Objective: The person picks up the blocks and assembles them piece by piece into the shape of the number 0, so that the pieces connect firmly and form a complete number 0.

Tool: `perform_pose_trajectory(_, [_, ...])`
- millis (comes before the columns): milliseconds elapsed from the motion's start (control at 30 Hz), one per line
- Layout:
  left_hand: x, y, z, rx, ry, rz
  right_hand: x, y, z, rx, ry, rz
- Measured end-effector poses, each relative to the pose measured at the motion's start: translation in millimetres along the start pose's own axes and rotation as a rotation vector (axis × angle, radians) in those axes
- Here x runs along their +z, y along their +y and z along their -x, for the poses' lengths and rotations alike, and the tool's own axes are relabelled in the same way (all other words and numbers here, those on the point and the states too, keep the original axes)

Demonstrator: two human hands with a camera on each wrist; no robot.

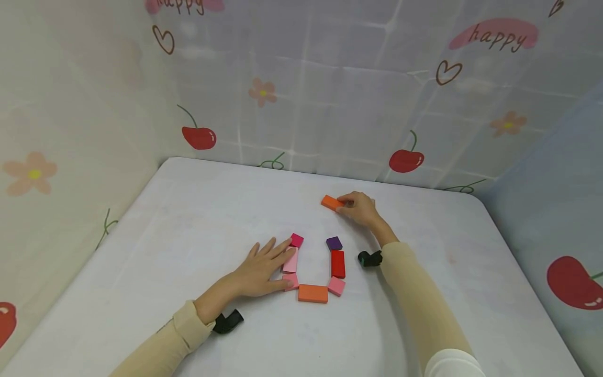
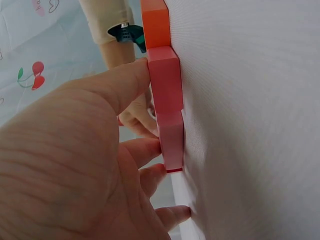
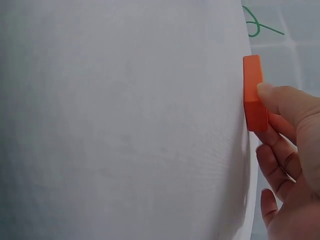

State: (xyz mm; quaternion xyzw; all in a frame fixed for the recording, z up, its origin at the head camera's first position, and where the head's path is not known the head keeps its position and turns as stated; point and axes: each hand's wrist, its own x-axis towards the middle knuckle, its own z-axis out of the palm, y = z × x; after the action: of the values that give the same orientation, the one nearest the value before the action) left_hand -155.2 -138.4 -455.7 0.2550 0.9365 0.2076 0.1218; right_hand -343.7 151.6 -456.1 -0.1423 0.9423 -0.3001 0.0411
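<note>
Toward the far side of the table, my right hand (image 1: 361,208) pinches an orange block (image 3: 253,95) between thumb and fingers. My left hand (image 1: 260,269) is spread flat, with straight fingers over the left row of blocks. The left wrist view has its thumb and fingertips touching a pink block (image 2: 166,80) and a paler pink block (image 2: 171,140). A magenta block (image 1: 297,240) tops that row. A second orange block (image 1: 313,294) closes the near side. Along the right run a small pink block (image 1: 336,286), a red block (image 1: 337,264) and a purple block (image 1: 334,243).
The blocks form a U on the white table (image 1: 212,209), its open side facing away from me. Black wrist devices (image 1: 228,321) show beside both cuffs. Behind the table's far edge hangs a printed curtain (image 1: 320,120) with cherries, flowers and hearts.
</note>
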Motion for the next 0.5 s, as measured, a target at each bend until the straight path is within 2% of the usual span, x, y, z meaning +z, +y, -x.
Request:
perform_pose_trajectory(300, [-1.0, 1.4, 0.9, 0.0, 0.001, 0.002, 2.0, 0.2, 4.0, -0.03, -0.006, -0.024])
perform_pose_trajectory(500, [-1.5, 2.3, 0.6, -0.003, -0.006, 0.006, 1.9, -3.5, 12.0, -0.054, -0.054, -0.139])
